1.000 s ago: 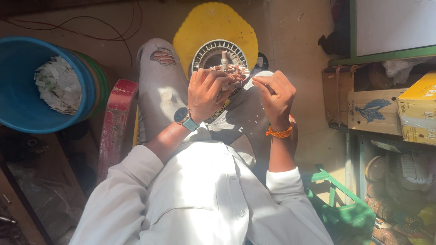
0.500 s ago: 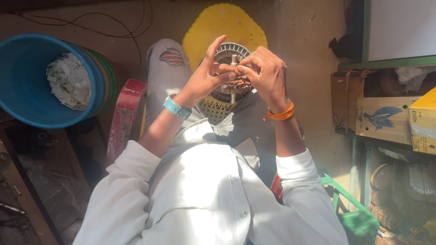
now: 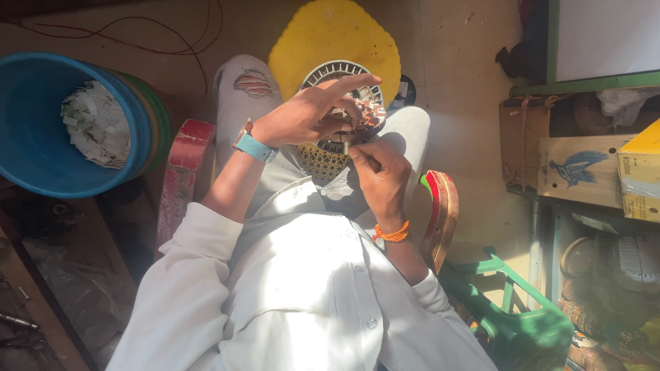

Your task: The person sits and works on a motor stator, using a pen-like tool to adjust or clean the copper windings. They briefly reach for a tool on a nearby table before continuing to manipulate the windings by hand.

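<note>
A round metal motor stator (image 3: pixel 344 89) with copper windings rests on my lap between my knees. My left hand (image 3: pixel 309 113), with a light blue watch band on the wrist, lies over the stator with fingers spread and the index finger stretched across its top. My right hand (image 3: pixel 378 172), with an orange thread band on the wrist, is closed on a small metal shaft-like tool (image 3: pixel 346 147) whose tip points up at the stator's lower edge. A woven yellow seat patch (image 3: pixel 323 165) shows under the stator.
A yellow plastic stool top (image 3: pixel 330 34) stands beyond my knees. A blue tub (image 3: pixel 41 158) with paper scraps is at left. Cardboard boxes (image 3: pixel 584 165) and a yellow box (image 3: pixel 639 172) sit at right, a green plastic crate (image 3: pixel 515 323) at lower right.
Both hands were raised together at the stator's centre. Now my right hand has dropped below the stator with the tool, and my left hand has spread over the top.
</note>
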